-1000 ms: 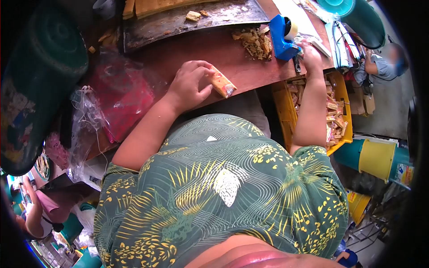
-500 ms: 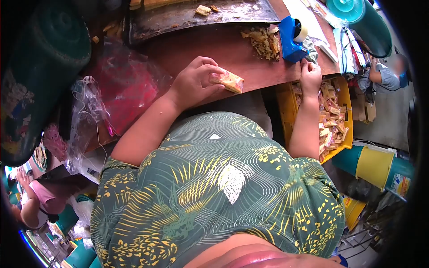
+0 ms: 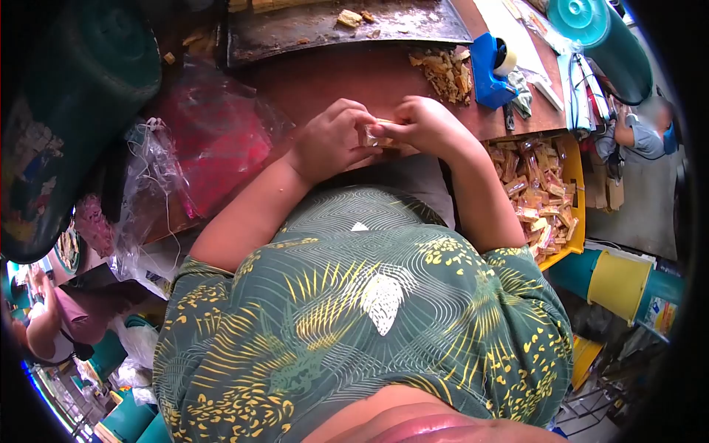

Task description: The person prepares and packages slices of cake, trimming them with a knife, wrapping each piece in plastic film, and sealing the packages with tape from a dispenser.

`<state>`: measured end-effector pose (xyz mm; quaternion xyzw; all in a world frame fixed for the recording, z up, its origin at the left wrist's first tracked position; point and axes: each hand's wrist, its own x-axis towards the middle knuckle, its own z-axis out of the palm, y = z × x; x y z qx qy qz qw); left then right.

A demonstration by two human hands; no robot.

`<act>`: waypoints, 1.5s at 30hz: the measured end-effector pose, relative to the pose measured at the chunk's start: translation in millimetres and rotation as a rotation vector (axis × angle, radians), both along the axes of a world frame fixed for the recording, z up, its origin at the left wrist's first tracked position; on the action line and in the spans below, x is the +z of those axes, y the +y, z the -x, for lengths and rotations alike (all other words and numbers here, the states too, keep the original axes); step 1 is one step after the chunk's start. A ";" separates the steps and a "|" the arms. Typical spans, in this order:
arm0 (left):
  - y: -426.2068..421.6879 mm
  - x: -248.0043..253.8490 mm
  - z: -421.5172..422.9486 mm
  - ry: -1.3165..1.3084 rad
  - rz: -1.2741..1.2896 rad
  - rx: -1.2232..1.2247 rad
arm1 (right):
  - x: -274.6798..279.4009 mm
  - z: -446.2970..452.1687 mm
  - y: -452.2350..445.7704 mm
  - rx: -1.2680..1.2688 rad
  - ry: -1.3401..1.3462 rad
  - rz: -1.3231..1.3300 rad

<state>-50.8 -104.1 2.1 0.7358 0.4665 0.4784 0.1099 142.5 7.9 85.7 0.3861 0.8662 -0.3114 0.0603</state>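
Observation:
My left hand (image 3: 331, 142) is closed around a wrapped pastry bar (image 3: 389, 143), pale yellow in clear plastic, held above the front edge of the brown table. From the other side, my right hand (image 3: 437, 127) pinches the same bar, its thumb pressed on the wrapper's near end. The fingers hide most of the bar, and I cannot make out any tape in them. A blue tape dispenser (image 3: 487, 77) with a roll stands on the table to the right. Below it, a yellow crate (image 3: 579, 184) holds many similar wrapped bars (image 3: 539, 196).
A dark metal tray (image 3: 317, 33) with crumbs lies at the back, near a heap of broken pastry pieces (image 3: 443, 76). Clear plastic bags (image 3: 214, 140) cover the table's left side beside a large green bin (image 3: 77, 125). Other people sit at far left and far right.
My right hand has left the tape dispenser and moved left to the bar. My left hand still holds the bar, which is now turned and mostly covered by fingers.

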 end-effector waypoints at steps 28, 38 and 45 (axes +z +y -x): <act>-82.9 14.0 160.7 0.218 0.338 0.621 | -31.6 32.9 316.6 -0.574 0.467 -0.477; -81.1 2.4 164.9 0.147 0.304 0.635 | -21.0 54.0 312.3 -0.834 0.662 -0.376; -79.1 21.4 152.1 0.260 0.293 0.624 | -10.4 32.2 270.8 -0.587 0.867 -0.771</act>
